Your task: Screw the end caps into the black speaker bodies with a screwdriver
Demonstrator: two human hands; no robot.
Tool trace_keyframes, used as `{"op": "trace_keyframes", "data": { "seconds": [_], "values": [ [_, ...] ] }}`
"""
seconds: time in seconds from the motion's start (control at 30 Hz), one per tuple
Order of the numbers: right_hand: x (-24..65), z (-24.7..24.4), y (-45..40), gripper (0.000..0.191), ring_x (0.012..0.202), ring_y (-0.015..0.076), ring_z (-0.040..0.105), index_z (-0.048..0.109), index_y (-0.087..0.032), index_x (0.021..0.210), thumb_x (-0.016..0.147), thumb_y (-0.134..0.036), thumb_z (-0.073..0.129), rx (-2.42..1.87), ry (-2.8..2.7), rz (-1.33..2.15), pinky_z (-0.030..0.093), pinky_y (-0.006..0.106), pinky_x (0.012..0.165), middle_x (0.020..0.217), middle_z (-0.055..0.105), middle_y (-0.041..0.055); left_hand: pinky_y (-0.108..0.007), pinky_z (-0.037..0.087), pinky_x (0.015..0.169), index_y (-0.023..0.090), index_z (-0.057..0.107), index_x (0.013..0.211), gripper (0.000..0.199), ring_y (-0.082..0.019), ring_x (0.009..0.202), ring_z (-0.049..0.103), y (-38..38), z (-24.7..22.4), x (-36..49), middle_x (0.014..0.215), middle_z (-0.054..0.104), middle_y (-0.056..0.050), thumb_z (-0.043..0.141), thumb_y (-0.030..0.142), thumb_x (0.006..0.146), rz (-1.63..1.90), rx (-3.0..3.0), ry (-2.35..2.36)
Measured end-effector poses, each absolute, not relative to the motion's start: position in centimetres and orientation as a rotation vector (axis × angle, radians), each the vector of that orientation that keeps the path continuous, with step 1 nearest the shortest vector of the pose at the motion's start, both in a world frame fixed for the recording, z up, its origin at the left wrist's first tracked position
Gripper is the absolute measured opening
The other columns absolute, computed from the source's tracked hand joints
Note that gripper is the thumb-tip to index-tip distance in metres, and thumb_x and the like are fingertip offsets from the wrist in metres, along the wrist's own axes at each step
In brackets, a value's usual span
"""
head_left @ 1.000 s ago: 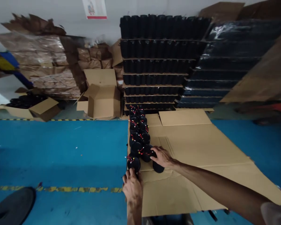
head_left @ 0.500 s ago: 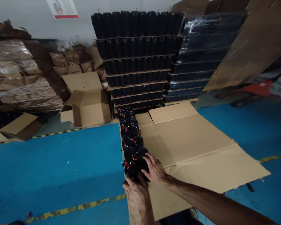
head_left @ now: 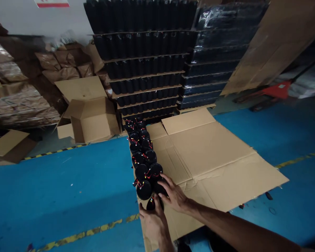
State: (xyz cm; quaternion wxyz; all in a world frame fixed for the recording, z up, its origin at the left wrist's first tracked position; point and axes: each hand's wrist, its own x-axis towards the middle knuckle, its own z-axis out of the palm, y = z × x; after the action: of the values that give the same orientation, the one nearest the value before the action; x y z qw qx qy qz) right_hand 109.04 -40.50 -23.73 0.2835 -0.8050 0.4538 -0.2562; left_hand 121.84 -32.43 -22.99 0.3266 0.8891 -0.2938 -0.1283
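Note:
Black round parts (head_left: 144, 190) with red and yellow wires stand in two rows along the left edge of a flat cardboard sheet (head_left: 199, 150). At the near end, my left hand (head_left: 154, 220) has its thumb and fingers round the nearest black cylinder (head_left: 151, 203). Just to the right and farther up, my right hand (head_left: 174, 194) rests its spread fingers against another black cylinder (head_left: 159, 187) in the right row. The undersides of both cylinders are hidden.
Behind the sheet rises a tall stack of black cylinders (head_left: 144, 63) on cardboard layers, beside a film-wrapped stack (head_left: 217, 52). An open carton (head_left: 97, 119) stands at the left, a red pallet jack (head_left: 278, 90) at the right.
The view has shifted, so the background sits higher and further left. My left hand has drawn slightly nearer, and the cylinder at its fingers now shows apart from the one in front.

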Motion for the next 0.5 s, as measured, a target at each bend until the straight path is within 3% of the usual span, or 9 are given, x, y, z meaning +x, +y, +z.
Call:
{"op": "trace_keyframes", "data": {
  "seconds": [0.17,0.4,0.5],
  "values": [
    [108.4,-23.9,-40.7,0.066,0.151,0.0369,0.057,0.066,-0.023,0.146,0.084,-0.029,0.087,-2.138,1.170,-0.688,0.060,0.052,0.116,0.168,0.052,0.0173,-0.051,0.063,0.093,0.011,0.052,0.152,0.085,-0.038,0.119,0.076,-32.9,-23.0,121.9,0.139,0.071,-0.028,0.066,0.074,0.096,-0.463,2.360,-0.658],
    [108.2,-23.8,-41.1,0.070,0.142,0.0348,0.065,0.063,-0.024,0.143,0.078,-0.020,0.087,-2.054,1.301,-0.787,0.058,0.054,0.117,0.151,0.065,0.0166,-0.047,0.057,0.061,0.003,0.045,0.160,0.100,-0.045,0.088,0.082,-34.3,-20.4,120.6,0.123,0.077,-0.035,0.068,0.071,0.091,-0.499,2.349,-0.557],
    [107.7,-23.5,-41.3,0.072,0.136,0.0347,0.069,0.059,-0.023,0.145,0.078,-0.021,0.085,-2.028,1.363,-0.827,0.060,0.053,0.113,0.147,0.068,0.0175,-0.045,0.057,0.061,0.002,0.047,0.158,0.097,-0.044,0.088,0.082,-35.0,-19.5,120.4,0.118,0.079,-0.034,0.071,0.067,0.090,-0.506,2.274,-0.565]
  ]
}}
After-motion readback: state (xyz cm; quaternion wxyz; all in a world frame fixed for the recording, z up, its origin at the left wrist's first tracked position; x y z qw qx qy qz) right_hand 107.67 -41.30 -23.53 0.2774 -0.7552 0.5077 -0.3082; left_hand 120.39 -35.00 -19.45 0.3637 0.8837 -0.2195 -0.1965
